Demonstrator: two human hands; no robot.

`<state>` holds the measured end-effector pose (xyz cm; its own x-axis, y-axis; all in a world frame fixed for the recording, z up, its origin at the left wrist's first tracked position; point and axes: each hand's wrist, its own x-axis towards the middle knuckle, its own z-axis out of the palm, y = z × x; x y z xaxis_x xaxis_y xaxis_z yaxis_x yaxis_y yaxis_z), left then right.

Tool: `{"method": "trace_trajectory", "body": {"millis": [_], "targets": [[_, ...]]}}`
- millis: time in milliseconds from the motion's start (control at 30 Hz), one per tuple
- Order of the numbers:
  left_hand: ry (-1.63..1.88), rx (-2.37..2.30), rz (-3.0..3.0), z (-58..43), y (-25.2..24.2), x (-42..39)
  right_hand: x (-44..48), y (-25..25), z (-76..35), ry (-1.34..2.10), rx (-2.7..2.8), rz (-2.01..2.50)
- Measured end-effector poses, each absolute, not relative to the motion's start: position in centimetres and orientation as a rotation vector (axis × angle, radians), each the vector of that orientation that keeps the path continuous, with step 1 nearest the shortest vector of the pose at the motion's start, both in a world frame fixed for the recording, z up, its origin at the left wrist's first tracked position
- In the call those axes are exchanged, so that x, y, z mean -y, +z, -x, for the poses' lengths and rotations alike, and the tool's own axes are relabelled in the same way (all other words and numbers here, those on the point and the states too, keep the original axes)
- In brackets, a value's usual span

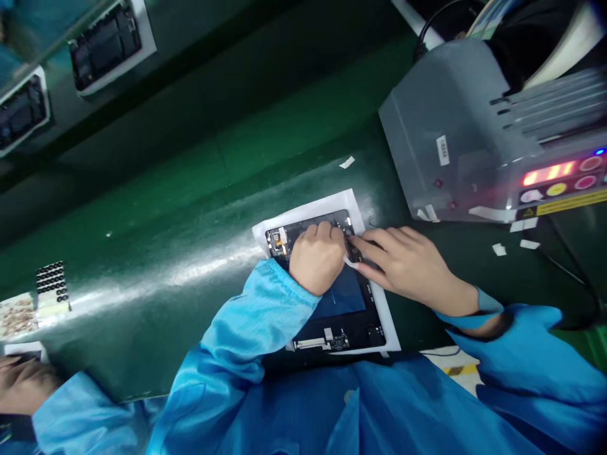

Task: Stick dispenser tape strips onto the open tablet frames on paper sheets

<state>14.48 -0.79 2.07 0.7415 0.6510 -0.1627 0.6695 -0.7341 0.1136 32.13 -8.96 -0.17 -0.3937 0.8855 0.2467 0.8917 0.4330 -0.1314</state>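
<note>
In front of me an opened tablet (327,325) lies on a white sheet (391,332), its inner parts and dark blue battery (339,300) exposed. My left hand (318,256) is closed in a fist over the upper middle of the tablet; whatever its fingers grip is hidden. From the right, my right hand (403,262) reaches over the tablet's upper right edge, fingertips close to my left fist. A small white strip of tape (351,262) shows at the tip of its thumb. The fingers hide the spot beneath them.
A grey tape dispenser (455,139) with lit buttons stands at right, tape scraps (499,249) around it. At left lies a sheet of black round stickers (52,284). Further tablets (107,47) sit along the far side. A co-worker's hand (28,385) is at lower left.
</note>
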Motion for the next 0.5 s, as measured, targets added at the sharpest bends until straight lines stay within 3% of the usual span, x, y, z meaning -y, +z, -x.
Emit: {"method": "trace_trajectory", "body": {"millis": [500], "targets": [[0.177, -0.981, -2.65, -14.1, 1.6, 0.3, 9.1, 0.1, -31.3, -0.07, 2.485, 1.474]]}}
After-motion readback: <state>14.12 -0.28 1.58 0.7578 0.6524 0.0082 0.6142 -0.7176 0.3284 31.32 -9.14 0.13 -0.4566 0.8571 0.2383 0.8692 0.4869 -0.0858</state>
